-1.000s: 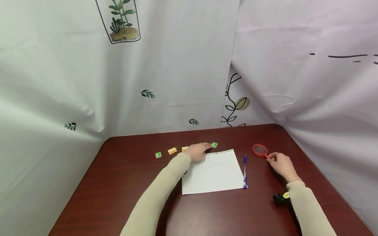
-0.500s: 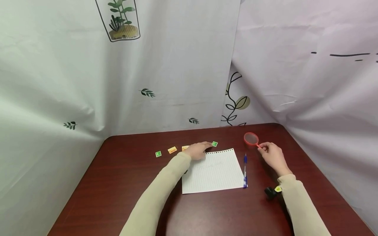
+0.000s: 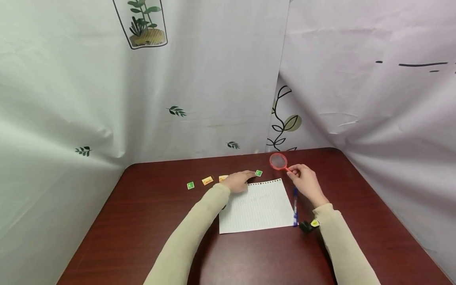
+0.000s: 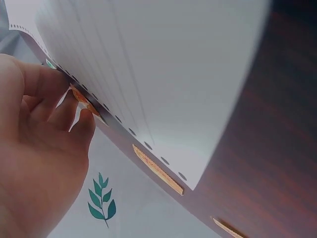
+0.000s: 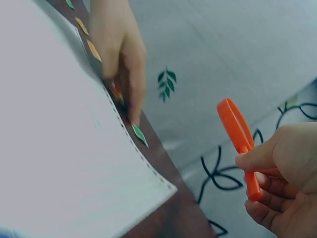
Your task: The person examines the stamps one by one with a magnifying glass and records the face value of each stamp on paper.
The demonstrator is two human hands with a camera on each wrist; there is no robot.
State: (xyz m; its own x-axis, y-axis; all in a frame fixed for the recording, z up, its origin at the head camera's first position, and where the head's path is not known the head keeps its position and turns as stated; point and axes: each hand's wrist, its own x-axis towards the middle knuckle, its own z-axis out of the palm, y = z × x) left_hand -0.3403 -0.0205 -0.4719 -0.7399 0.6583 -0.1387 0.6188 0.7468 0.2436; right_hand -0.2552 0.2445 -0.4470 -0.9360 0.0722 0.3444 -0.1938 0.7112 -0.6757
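My right hand (image 3: pixel 307 183) grips the handle of a red magnifying glass (image 3: pixel 278 161), thumb on one side and fingers on the other. In the right wrist view the magnifying glass (image 5: pixel 236 126) is raised and seen nearly edge-on. My left hand (image 3: pixel 236 183) reaches across the top of a lined paper sheet (image 3: pixel 260 209), its extended fingertips touching a small green stamp (image 3: pixel 258 173). An orange stamp (image 3: pixel 223 178) lies partly behind that hand; another orange stamp (image 3: pixel 207 181) and a green stamp (image 3: pixel 190 185) lie farther left. Faint writing shows on the sheet.
A blue pen (image 3: pixel 295 211) lies along the sheet's right edge, beside my right forearm. The dark red table (image 3: pixel 142 225) ends at a white printed curtain (image 3: pixel 213 99), which also hangs along both sides.
My right hand has carried the magnifying glass left, from beyond the pen to just right of the green stamp. My left hand has stayed in place.
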